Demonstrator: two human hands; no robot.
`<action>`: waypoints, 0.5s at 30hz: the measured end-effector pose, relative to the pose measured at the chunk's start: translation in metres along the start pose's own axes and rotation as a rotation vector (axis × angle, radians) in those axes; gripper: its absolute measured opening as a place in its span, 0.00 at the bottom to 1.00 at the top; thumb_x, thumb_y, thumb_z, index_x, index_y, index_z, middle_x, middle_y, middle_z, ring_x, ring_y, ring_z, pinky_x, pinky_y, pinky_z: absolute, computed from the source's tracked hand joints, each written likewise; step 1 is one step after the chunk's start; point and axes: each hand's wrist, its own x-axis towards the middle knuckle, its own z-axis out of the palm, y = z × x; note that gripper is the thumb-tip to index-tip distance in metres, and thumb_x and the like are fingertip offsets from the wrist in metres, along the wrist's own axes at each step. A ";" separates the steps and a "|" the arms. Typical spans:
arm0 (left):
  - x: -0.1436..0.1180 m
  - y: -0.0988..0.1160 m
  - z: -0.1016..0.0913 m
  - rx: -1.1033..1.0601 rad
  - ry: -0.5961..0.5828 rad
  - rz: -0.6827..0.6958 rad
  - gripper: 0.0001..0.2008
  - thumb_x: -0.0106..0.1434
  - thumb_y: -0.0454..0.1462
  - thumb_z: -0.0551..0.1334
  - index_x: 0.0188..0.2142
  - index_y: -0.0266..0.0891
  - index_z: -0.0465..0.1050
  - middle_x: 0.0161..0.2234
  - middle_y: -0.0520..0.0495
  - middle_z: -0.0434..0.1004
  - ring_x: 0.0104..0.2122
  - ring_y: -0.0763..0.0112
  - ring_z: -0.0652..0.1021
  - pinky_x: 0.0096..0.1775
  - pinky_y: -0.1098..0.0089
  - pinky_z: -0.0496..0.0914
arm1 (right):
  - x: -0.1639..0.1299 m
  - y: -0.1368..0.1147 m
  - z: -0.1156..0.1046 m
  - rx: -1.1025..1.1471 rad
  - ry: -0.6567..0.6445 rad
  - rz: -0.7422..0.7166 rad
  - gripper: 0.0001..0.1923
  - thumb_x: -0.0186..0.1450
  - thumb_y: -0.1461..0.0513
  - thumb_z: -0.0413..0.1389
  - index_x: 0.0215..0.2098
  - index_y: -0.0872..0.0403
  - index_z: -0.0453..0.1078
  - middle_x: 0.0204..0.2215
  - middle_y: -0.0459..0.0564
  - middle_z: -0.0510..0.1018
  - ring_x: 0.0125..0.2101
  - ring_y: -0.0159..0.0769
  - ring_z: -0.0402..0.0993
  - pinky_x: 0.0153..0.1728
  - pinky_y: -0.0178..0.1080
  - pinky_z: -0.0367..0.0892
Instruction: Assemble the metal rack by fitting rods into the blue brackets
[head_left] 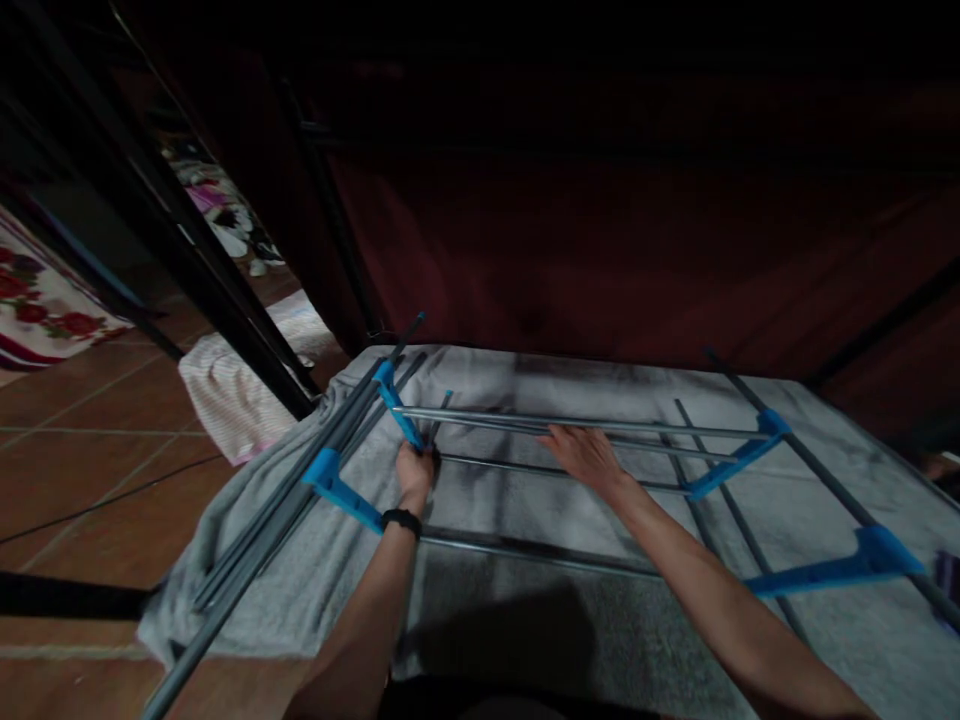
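Note:
A partly assembled rack of grey metal tubes (pixel 540 548) and blue plastic brackets lies across a grey blanket. My left hand (pixel 415 472), wearing a black wristband, closes around the lower end of the upper left blue bracket (pixel 399 405), where a tube meets it. The fingers are partly hidden there. My right hand (pixel 586 456) holds one of the middle tubes (pixel 660 446), fingers pointing left and thumb side out of sight. Another blue bracket (pixel 345 492) sits nearer on the left. Two more, an upper right bracket (pixel 739 468) and a lower right bracket (pixel 832 574), join the right-hand tubes.
Long loose tubes (pixel 281 505) lie bunched along the blanket's left side. The grey blanket (pixel 480 625) covers a raised surface. Behind it hangs a dark red cloth (pixel 525 260). Black poles (pixel 217 290) rise at left, above a tiled floor (pixel 90 500) with a thin cable (pixel 112 498).

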 end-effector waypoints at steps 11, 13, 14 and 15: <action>-0.008 -0.002 -0.002 0.064 0.040 0.014 0.16 0.50 0.24 0.60 0.38 0.36 0.78 0.36 0.40 0.82 0.38 0.59 0.81 0.45 0.64 0.74 | -0.001 0.006 -0.002 0.003 0.028 -0.034 0.20 0.77 0.51 0.42 0.46 0.52 0.72 0.41 0.55 0.84 0.44 0.44 0.80 0.40 0.39 0.64; -0.010 0.000 -0.001 0.056 0.034 -0.005 0.17 0.50 0.24 0.60 0.38 0.36 0.78 0.35 0.41 0.82 0.38 0.58 0.82 0.45 0.64 0.74 | -0.001 0.009 0.001 0.005 0.045 -0.046 0.20 0.77 0.51 0.42 0.46 0.52 0.72 0.41 0.54 0.84 0.43 0.43 0.80 0.39 0.38 0.64; -0.011 0.000 -0.001 0.050 0.028 -0.011 0.17 0.50 0.23 0.59 0.39 0.36 0.78 0.36 0.41 0.82 0.39 0.59 0.82 0.46 0.64 0.74 | -0.002 0.010 0.002 0.005 0.056 -0.050 0.20 0.77 0.51 0.42 0.45 0.52 0.72 0.40 0.54 0.84 0.42 0.43 0.81 0.38 0.38 0.63; -0.011 0.001 0.000 0.044 0.024 -0.014 0.18 0.50 0.23 0.59 0.39 0.36 0.77 0.36 0.42 0.82 0.39 0.59 0.82 0.46 0.64 0.74 | -0.002 0.011 0.004 0.006 0.067 -0.051 0.20 0.77 0.50 0.42 0.45 0.52 0.72 0.39 0.53 0.84 0.42 0.43 0.81 0.38 0.38 0.63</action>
